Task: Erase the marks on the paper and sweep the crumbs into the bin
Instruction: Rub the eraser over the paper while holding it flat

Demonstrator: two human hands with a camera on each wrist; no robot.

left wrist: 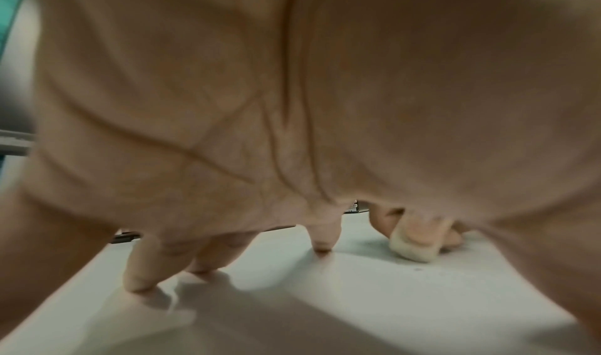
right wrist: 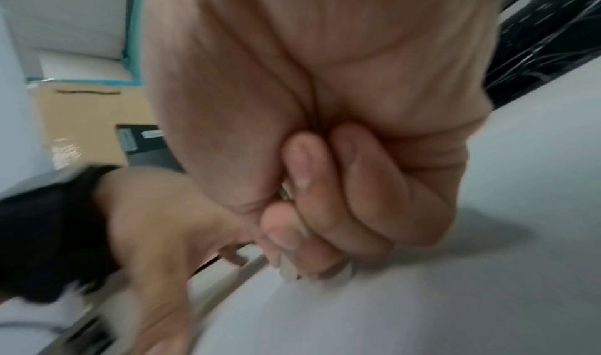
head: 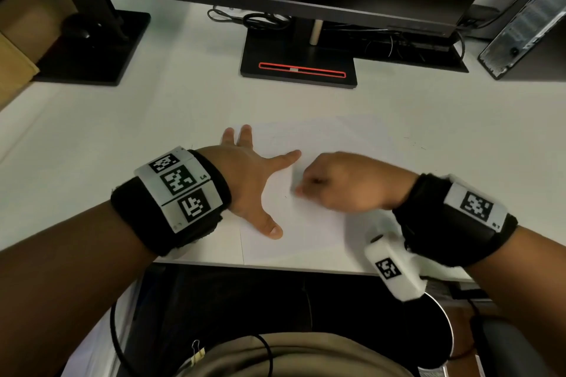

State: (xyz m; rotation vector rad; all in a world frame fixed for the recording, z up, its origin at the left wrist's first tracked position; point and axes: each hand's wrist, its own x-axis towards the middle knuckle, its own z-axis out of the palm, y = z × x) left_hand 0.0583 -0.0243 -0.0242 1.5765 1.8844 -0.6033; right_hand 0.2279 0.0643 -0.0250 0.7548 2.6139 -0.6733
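Head view: a thin white sheet of paper (head: pixel 318 144) is seen lying flat on the smooth, matte white desk (head: pixel 122 138), near the desk's front edge. The left hand (head: pixel 248 180) is laid on the paper's left margin, fingers spread and straight, the thumb stretched toward 5 o'clock and the index finger toward 2 o'clock. In the left wrist view only the fingertips (left wrist: pixel 322 247) are seen pressed on the sheet, the palm arched above it.

The right hand (head: pixel 340 184) is curled into a loose fist just beside the left index finger, at 3 o'clock from the left hand, and is blurred. A small, soft-edged, off-white eraser (left wrist: pixel 414 248) is pinched in it, its rounded lower end set against the paper; in the right wrist view the eraser (right wrist: pixel 289 270) shows as a pale stub below the bent fingers. A few tiny dark specks (left wrist: pixel 418 270) are seen on the sheet just beside the eraser. Marks on the paper are too faint to be made out.

At 12 o'clock from the paper a flat black rectangular monitor base (head: pixel 298 64) with a red-outlined slot is placed, with tangled black cables (head: pixel 254 20) behind it. Both wrists are wrapped in black fabric bands carrying white tags printed with square black patterns.
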